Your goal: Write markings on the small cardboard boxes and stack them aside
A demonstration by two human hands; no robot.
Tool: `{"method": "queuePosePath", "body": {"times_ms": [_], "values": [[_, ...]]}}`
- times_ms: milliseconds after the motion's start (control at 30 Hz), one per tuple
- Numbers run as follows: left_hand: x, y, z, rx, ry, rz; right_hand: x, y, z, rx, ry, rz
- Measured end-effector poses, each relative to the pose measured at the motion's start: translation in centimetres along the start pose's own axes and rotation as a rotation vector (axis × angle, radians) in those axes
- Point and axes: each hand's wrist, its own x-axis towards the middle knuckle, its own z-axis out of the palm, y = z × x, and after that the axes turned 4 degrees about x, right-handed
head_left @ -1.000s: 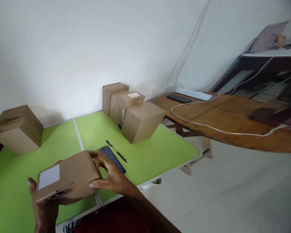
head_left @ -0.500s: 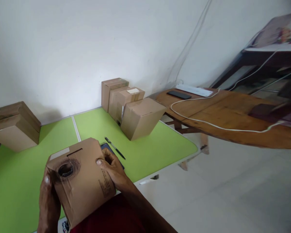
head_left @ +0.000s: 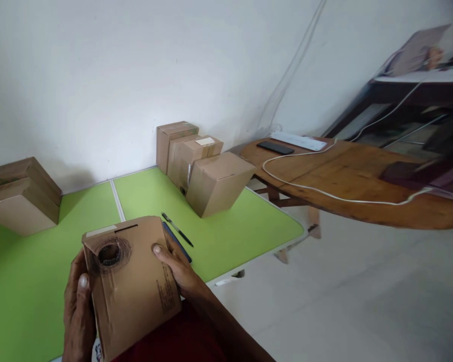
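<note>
Between my two hands is a brown cardboard box, tilted toward me above the near edge of the green table. A dark-rimmed round hole with scribbled rings shows near its upper left corner, beside a black slit and a pale label strip. My left hand presses along the left side, thumb up. On the right side my right hand grips the box, thumb on the printed face and fingers behind it. A phone lies partly hidden behind the box, with a black pen next to it.
Several cardboard boxes stand by the wall at the table's back right. More boxes stand at the left. A wooden table on the right bears a black phone, a white power strip and a white cable.
The box has turned slightly and its top has shifted right, so the holed face looks more squarely at me. My left fingers have moved up along its side. Both hands keep hold.
</note>
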Motion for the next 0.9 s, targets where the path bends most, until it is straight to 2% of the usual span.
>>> {"method": "queuePosePath", "body": {"times_ms": [167, 267, 400, 533, 633, 733, 800, 900], "values": [[-1.4, 0.9, 0.5, -0.020, -0.149, -0.015, 1.3, 0.5, -0.4, 0.073, 0.054, 0.027], [-3.2, 2.0, 1.1, 0.077, -0.140, 0.017, 1.8, 0.8, -0.8, 0.103, 0.037, 0.121], [-4.9, 3.6, 1.7, 0.254, -0.124, 0.103, 1.9, 1.6, -1.3, 0.126, -0.066, 0.275], [-5.2, 3.9, 1.6, 0.304, -0.151, 0.145, 2.1, 2.7, -1.7, 0.124, -0.081, 0.289], [-5.1, 3.2, 1.4, 0.343, -0.169, 0.104, 2.3, 3.1, -1.7, 0.147, -0.009, 0.247], [-4.8, 2.4, 1.5, 0.348, -0.156, 0.178, 2.2, 2.8, -1.8, 0.131, 0.065, 0.111], [-4.4, 2.1, 1.8, 0.320, -0.113, 0.214, 2.0, 2.6, -1.9, 0.076, 0.077, 0.011], [-3.5, 2.2, 2.3, 0.271, -0.015, 0.151, 1.5, 2.2, -2.1, -0.019, 0.035, -0.078]]}}
